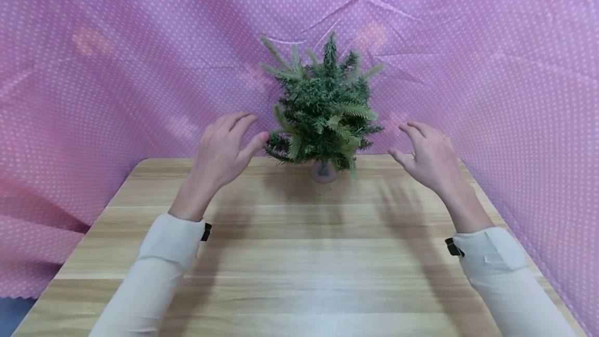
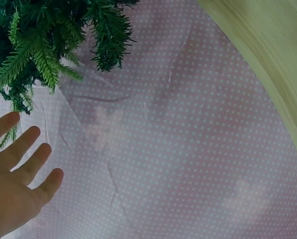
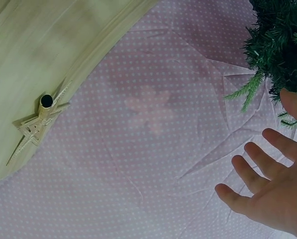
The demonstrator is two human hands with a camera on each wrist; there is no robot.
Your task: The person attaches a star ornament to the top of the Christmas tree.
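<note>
A small artificial pine tree (image 1: 327, 103) stands upright in a pale round base (image 1: 324, 173) near the table's back edge. To its left is my left hand (image 1: 222, 147), thumb tip right at the lower branches in the head view. My right hand (image 1: 428, 155) is raised on the other side, a short gap from the needles. Both hands face the tree with fingers spread and relaxed, and neither holds anything. In the right wrist view, a gold star tree topper (image 3: 39, 119) with a dark-ended tube lies near the table edge; my right hand hides it in the head view.
The light wooden table (image 1: 299, 259) has rounded back corners. Close behind it and along both sides hangs a pink curtain with white dots (image 1: 164, 56), creased in places and printed with pale flowers.
</note>
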